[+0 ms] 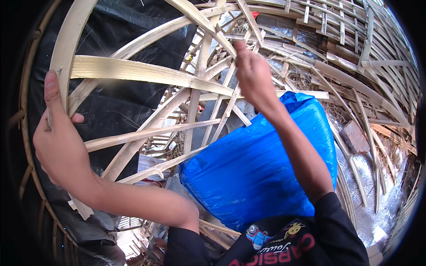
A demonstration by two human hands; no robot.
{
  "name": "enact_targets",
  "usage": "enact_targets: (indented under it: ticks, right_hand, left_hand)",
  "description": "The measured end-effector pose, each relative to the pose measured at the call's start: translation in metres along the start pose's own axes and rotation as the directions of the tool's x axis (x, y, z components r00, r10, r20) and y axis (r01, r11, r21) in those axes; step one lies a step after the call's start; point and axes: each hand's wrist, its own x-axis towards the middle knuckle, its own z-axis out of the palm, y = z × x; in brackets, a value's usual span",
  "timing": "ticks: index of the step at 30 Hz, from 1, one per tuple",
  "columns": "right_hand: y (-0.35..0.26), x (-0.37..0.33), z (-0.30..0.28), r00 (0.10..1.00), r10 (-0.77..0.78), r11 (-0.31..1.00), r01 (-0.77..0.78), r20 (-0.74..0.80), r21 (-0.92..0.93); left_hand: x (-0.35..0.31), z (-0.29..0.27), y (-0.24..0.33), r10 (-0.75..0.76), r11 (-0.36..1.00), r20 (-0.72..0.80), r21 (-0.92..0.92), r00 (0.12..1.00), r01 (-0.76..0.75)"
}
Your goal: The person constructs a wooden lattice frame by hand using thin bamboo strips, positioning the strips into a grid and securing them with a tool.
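My left hand (pixel 66 148) is wrapped round a wide pale bamboo strip (pixel 70 40) at the far left, thumb pressed flat along its face. Another bamboo strip (pixel 137 72) runs right from that upright one, just above my left fingers. Many strips cross here in an open, woven star-like lattice. My right hand (pixel 255 80) is closed, thumb up, at the upper middle of the lattice, close to a slanting strip (pixel 208 24). What lies inside its fingers is hidden. A blue plastic sheet (pixel 262 164) covers my lap below the right forearm.
Black sheeting (pixel 113 33) hangs behind the lattice on the left. Split bamboo pieces (pixel 359 75) are heaped and stacked along the right. A brownish block (pixel 355 136) lies among loose strips on shiny silvery ground (pixel 377 213).
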Motion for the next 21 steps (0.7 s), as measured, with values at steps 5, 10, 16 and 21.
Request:
enact_targets:
  ticks: [5, 10, 16, 21]
  right_hand:
    - [0.005, -0.006, 0.042, 0.997, 0.035, 0.999, -0.034, -0.071, 0.025]
    - [0.009, -0.004, 0.048, 0.989, 0.029, 0.990, -0.049, -0.147, -0.130]
    - [0.049, 0.037, -0.015, 0.932, 0.068, 0.908, -0.206, -0.357, -0.365]
    - [0.045, 0.003, -0.021, 0.974, 0.044, 0.994, -0.021, -0.224, 0.103]
  left_hand:
    - [-0.011, -0.005, -0.002, -0.052, 0.997, -0.043, -0.057, 0.998, 0.049]
    - [-0.023, -0.004, 0.001, -0.006, 0.992, -0.107, -0.128, 0.994, -0.008]
    - [-0.034, -0.011, -0.018, -0.042, 0.984, -0.076, -0.178, 0.996, 0.028]
    - [-0.032, -0.003, -0.026, -0.073, 0.981, -0.140, -0.187, 0.987, 0.046]
